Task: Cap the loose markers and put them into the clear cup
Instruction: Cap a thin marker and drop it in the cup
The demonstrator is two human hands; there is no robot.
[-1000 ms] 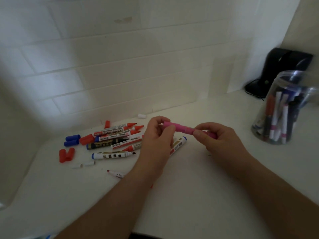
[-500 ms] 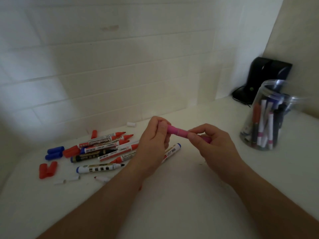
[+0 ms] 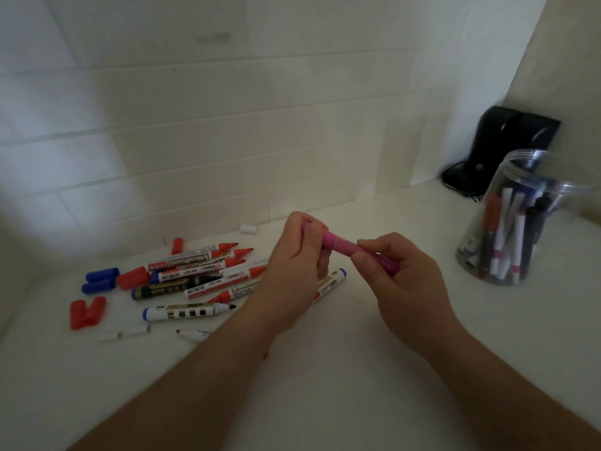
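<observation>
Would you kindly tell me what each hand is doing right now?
Left hand: grips the cap end of the pink marker.
Right hand: grips its barrel.

— Where are we? Home or office?
— Hard to call. White counter (image 3: 325,402) in a corner, white tiled wall (image 3: 195,141) behind, a black speaker (image 3: 514,138) with its cord. A desk nook, likely.

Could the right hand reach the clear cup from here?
Probably yes: the right hand, gripping the pink marker, has bare counter between it and the clear cup, whose mouth is open.
</observation>
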